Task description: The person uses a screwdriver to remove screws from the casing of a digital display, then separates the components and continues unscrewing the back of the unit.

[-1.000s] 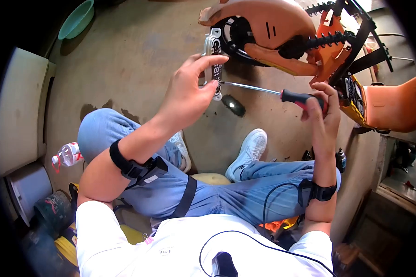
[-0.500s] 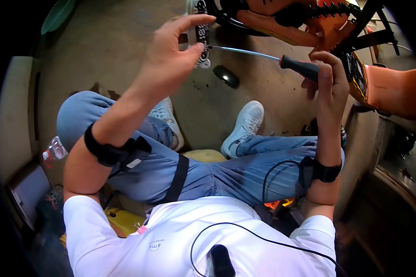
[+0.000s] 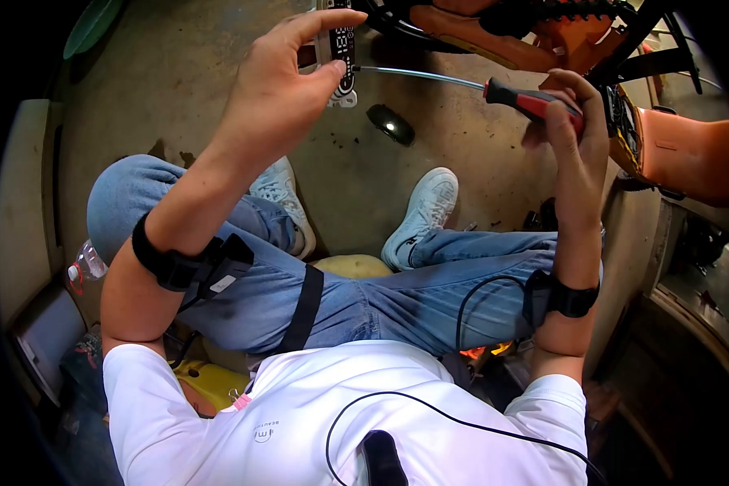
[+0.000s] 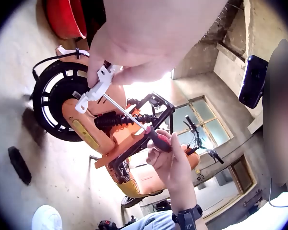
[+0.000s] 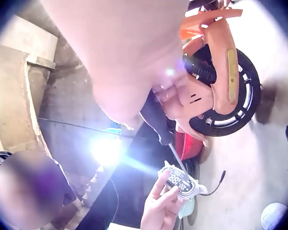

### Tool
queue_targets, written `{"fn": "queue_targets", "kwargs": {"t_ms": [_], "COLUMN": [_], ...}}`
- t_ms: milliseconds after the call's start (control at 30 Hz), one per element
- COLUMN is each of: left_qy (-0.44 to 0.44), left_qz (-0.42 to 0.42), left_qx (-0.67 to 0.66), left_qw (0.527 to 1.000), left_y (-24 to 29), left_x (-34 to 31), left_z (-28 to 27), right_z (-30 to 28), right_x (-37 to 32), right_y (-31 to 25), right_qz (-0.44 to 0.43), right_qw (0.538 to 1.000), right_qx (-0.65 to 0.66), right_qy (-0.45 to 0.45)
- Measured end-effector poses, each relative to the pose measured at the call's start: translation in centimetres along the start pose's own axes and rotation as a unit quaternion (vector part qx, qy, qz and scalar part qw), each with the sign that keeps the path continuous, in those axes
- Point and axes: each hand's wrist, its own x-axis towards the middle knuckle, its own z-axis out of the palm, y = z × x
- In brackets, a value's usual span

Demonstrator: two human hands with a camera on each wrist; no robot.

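Observation:
A small display unit with white digits on a black face (image 3: 343, 49) and a white housing (image 4: 97, 89) is pinched between thumb and fingers of the left hand (image 3: 279, 89). In the right wrist view the lit display (image 5: 178, 183) faces the camera, with left-hand fingers (image 5: 161, 199) on it. The right hand (image 3: 579, 130) grips the red and black handle of a screwdriver (image 3: 520, 98). Its metal shaft reaches left to the edge of the unit, in the head view beside the left thumb; whether the tip touches a screw cannot be told.
An orange scooter (image 4: 122, 139) with a black wheel stands beyond the hands. On the floor lies a black oval object (image 3: 390, 124). A green basin (image 3: 91, 27) is at the upper left, a bottle (image 3: 89, 263) by the knee, and a red basin (image 4: 67, 18) shows in the left wrist view.
In the head view, both hands, the display unit and the floor objects sit higher than before, as the view has shifted. The screwdriver handle has turned, showing more red. Both holds remain.

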Motion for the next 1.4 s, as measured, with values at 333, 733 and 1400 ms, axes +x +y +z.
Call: {"fn": "queue_targets", "kwargs": {"t_ms": [333,733,1400], "left_qy": [-0.002,0.004,-0.005], "left_qz": [-0.001,0.045,0.055], "left_qx": [-0.011,0.032,0.058], "left_qw": [1.0,0.998,0.997], "left_y": [-0.2,-1.4,-1.2], "left_x": [0.0,0.3,0.3], "left_z": [0.1,-0.1,-0.4], "right_z": [-1.6,-1.0,-0.5], "right_x": [0.1,-0.2,-0.5], "right_y": [-0.5,0.2,0.0], "right_qz": [0.091,0.038,-0.066], "right_qw": [0.995,0.999,0.998], "right_qx": [-0.027,-0.029,0.003], "right_qy": [-0.036,0.003,-0.016]}}
